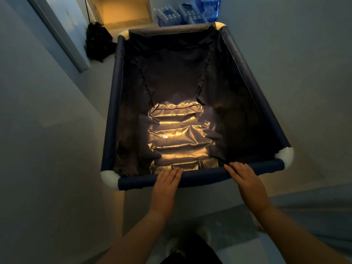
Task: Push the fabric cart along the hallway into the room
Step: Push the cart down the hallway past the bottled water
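1. The cart (pixel 192 103) sits in a narrow hallway, long side pointing down the hall, so it's already lined up to roll straight ahead. It looks empty inside, just shiny dark liner catching warm light, so it's probably light to push.

2. Both hands are on the cart's near rail (pixel 202 175). The left hand (pixel 166 182) lies flat on top, fingers together and pointing forward. The right hand (pixel 245 178) does the same a bit further along the rail. Neither is wrapped around the bar, they're more open palms pressing on it. That suits pushing, and having them spread apart should help steer.

3. Walls hug the cart on both sides, tighter on its right I'd say, so drifting is the thing to watch.

4. Past the cart's far end there are packs of water bottles (pixel 182 15) stacked against the wall, and a dark bag (pixel 98 41) on the floor off the far left corner, near a door frame (pixel 62 35). Both look like possible snags.

5. Beyond the far end there's a warm-lit opening (pixel 123 11), maybe the room. Still a way to go, I reckon.
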### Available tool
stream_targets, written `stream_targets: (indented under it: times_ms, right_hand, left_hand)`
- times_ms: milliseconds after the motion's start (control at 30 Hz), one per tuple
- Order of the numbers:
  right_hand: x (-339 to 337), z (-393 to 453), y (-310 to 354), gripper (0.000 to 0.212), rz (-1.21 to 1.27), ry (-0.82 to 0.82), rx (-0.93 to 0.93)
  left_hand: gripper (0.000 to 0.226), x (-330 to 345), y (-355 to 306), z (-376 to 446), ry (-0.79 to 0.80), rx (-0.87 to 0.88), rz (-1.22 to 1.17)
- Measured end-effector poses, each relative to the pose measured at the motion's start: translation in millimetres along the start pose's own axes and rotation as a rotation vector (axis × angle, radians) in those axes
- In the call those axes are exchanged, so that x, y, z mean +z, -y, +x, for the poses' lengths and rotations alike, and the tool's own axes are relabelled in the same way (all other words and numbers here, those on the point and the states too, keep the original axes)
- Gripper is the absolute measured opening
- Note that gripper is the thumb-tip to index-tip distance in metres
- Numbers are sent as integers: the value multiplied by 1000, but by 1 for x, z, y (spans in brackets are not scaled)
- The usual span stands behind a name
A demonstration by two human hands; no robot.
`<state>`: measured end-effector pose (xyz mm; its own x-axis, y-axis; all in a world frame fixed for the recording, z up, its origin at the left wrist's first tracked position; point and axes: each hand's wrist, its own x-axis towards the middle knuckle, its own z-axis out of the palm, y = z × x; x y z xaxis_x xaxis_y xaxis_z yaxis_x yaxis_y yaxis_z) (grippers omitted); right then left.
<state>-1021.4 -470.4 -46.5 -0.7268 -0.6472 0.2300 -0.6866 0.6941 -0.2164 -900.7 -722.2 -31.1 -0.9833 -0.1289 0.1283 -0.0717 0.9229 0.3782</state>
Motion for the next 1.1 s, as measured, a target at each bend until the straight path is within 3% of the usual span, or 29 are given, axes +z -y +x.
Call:
stream_targets:
  times_ms: [267, 433, 633, 833, 933, 1100]
  right_hand:
    - [5, 21, 2, 52, -14, 15, 8]
    - [10, 41, -3, 56, -5, 30, 13]
    - [7, 65, -2, 84, -22, 80, 56]
    - [12, 99, 24, 77, 83, 133, 132]
    - [24, 140, 61, 63, 166, 68, 123]
    - [44, 228, 137, 64, 257, -43, 225]
  left_hand:
    - [64, -10, 18, 22, 2, 45, 8]
    - [71, -19, 33, 44, 41, 105, 7]
    - [62, -37, 58, 68, 65, 205, 30]
    - [53, -80, 136, 107, 31, 286, 107]
    - [54, -103, 191, 145, 32, 305, 97]
    - [56, -142, 273, 221, 70, 369, 122]
